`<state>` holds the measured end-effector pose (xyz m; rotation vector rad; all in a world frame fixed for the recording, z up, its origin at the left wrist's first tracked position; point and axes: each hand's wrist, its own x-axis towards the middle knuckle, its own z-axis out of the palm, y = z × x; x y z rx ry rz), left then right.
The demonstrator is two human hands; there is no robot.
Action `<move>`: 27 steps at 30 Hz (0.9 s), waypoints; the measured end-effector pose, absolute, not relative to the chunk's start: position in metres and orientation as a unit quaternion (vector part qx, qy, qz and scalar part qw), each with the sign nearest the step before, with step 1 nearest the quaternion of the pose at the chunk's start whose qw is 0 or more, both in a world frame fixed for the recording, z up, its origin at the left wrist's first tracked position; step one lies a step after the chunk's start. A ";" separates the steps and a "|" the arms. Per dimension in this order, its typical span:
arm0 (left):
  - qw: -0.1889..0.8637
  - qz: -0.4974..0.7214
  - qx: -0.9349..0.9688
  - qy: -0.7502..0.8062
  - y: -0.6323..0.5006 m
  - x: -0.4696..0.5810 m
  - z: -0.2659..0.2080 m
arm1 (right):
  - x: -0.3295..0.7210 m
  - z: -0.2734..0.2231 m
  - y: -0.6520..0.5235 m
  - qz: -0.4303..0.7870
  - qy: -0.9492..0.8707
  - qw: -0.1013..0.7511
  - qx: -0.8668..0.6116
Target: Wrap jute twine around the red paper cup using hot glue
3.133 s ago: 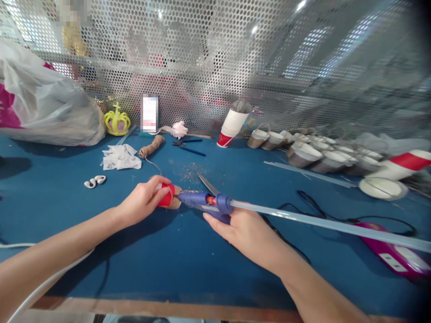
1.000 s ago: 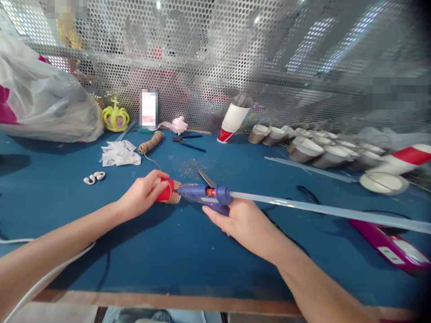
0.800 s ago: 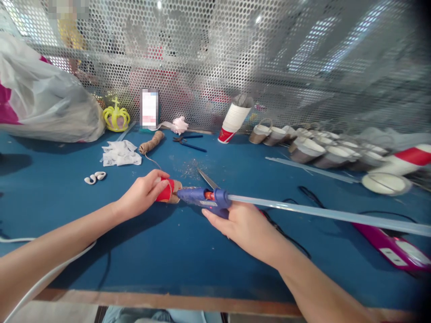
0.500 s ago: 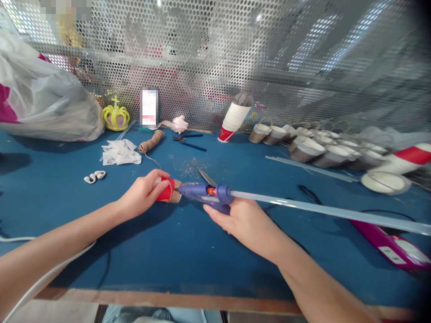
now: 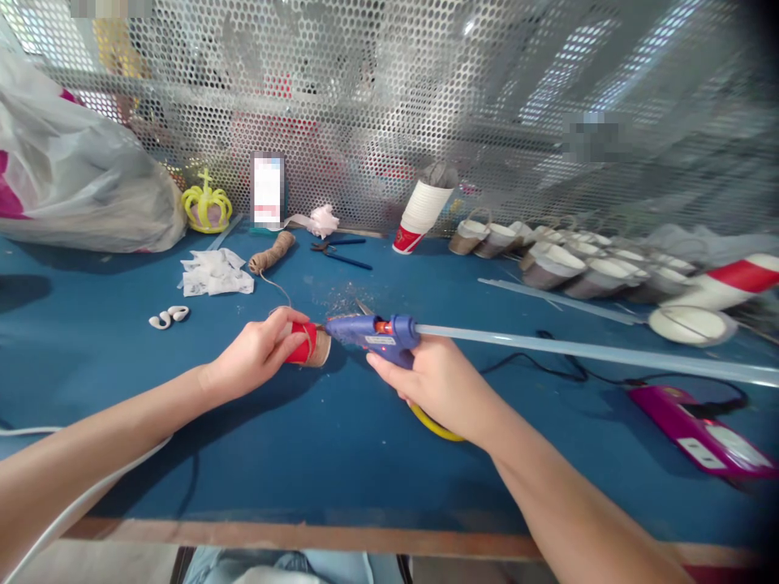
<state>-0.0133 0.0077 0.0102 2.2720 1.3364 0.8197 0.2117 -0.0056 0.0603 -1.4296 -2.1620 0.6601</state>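
Observation:
My left hand is closed around a red paper cup lying on its side, its end wrapped in brown twine. In my right hand is a blue glue gun, a small red light glowing on it. A long clear glue stick sticks out of its back. The nozzle points left and is close to the twine-wrapped end; whether it touches I cannot tell. Partly hidden under the gun and my right hand lie scissors with a yellow handle. The twine runs to a roll behind.
Pliers, white paper pieces and white earbuds lie on the blue table. Stacked cups and several twine-wrapped cups stand along the mesh wall. A magenta power strip with a black cord lies at right.
The glue gun has tilted and shifted up slightly, its glue stick rising at the right. The yellow scissors handle has come into view below my right hand. My left hand keeps its hold.

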 end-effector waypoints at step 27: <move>0.174 0.292 0.818 0.463 0.005 -0.011 0.007 | 0.259 0.033 0.110 0.259 -0.645 0.307 -0.650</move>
